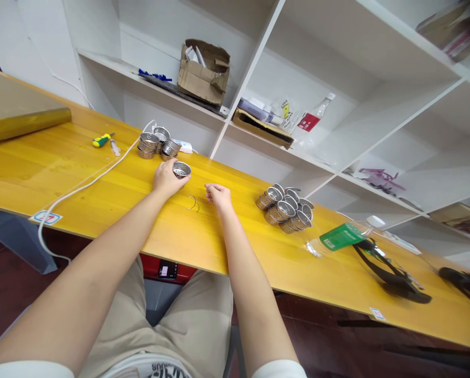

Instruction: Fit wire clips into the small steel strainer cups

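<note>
My left hand (166, 180) is wrapped around a small perforated metal cup (182, 170), its open mouth facing up, at the near side of a cluster of similar cups (158, 142). To its right, my right hand (218, 196) is raised just over the table with curled fingers pressed together. What they hold, if anything, is too small to make out. A thin curved metal hook (194, 203) lies on the table between my hands. Further right stands a larger stacked group of perforated metal cups (285, 208), apart from both hands.
On the yellow table (112, 194) lie a screwdriver (102, 140), a small syringe-like item (115, 148) and a white cable (96, 180). A green-labelled bottle (345, 236) and a black strap-like object (392, 275) are at the right. White shelves (298, 157) rise behind.
</note>
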{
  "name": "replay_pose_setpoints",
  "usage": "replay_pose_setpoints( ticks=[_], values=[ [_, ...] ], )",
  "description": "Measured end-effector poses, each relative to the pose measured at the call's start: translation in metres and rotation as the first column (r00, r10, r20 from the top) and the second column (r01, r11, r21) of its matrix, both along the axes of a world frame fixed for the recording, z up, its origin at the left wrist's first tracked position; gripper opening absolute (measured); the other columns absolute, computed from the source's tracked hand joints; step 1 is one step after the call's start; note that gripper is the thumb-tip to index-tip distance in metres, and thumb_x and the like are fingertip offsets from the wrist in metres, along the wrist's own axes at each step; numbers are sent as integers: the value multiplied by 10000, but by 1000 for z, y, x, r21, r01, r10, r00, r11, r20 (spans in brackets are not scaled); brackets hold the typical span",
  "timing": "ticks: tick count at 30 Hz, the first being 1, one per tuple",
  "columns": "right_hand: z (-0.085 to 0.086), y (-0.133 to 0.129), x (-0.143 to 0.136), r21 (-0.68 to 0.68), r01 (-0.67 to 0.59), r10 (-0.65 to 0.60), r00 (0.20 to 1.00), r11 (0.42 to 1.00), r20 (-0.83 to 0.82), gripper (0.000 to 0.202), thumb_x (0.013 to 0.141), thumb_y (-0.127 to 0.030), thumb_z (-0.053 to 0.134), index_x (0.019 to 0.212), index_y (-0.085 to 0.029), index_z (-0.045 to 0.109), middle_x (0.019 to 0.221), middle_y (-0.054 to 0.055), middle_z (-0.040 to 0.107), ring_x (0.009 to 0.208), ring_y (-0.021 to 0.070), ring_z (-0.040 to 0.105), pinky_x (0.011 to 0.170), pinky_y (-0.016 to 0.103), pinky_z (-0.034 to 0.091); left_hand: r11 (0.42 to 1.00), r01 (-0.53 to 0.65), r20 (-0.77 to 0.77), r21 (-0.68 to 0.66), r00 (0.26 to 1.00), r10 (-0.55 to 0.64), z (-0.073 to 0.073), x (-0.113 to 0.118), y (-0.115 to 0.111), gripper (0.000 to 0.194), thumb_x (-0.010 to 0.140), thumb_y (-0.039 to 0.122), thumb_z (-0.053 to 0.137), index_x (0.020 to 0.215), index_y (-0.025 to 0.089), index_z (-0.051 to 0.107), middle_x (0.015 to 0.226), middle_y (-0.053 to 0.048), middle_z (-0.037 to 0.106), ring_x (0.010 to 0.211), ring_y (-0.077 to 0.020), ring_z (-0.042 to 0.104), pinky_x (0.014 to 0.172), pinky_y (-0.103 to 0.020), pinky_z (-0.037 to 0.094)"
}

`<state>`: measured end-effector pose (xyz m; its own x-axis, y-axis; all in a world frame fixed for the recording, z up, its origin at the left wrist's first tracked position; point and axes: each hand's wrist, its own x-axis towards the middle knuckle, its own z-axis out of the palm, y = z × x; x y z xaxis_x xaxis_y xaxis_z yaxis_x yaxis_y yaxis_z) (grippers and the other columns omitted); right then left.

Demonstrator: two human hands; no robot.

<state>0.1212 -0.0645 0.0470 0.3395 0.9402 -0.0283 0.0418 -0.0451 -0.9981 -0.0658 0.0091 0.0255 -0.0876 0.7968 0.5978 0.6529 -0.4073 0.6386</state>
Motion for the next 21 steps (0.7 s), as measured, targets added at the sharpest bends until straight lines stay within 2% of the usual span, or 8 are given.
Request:
replay_pose_setpoints(
  ticks=[8,15,21],
  values=[
    [1,-2,0,14,-20,20,1000,1000,10,183,777,-325,690,783,-153,752,623,-48,550,518,74,453,505,221,361,999,-11,1,-35,1000,11,3,-1,-1,681,704,487,833,1293,230,610,1264,-125,688,1214,-369,612,1102,-476,436],
    [-3,1,0,14,-16,15,998,1000,54,215,799,-347,677,773,-149,755,605,-40,559,505,84,467,509,233,357,999,-7,-7,-43,1000,6,6,-1,-3,686,713,493,832,1309,247,597,1267,-116,686,1240,-370,602,1116,-471,427],
    [-10,6,3,40,8,-14,989,999,146,260,838,-405,688,815,-157,764,575,-48,542,522,100,529,547,231,403,999,43,7,4,999,-43,6,-1,-5,725,741,441,817,1387,259,542,1393,-107,633,1296,-364,581,1136,-465,408]
  ],
)
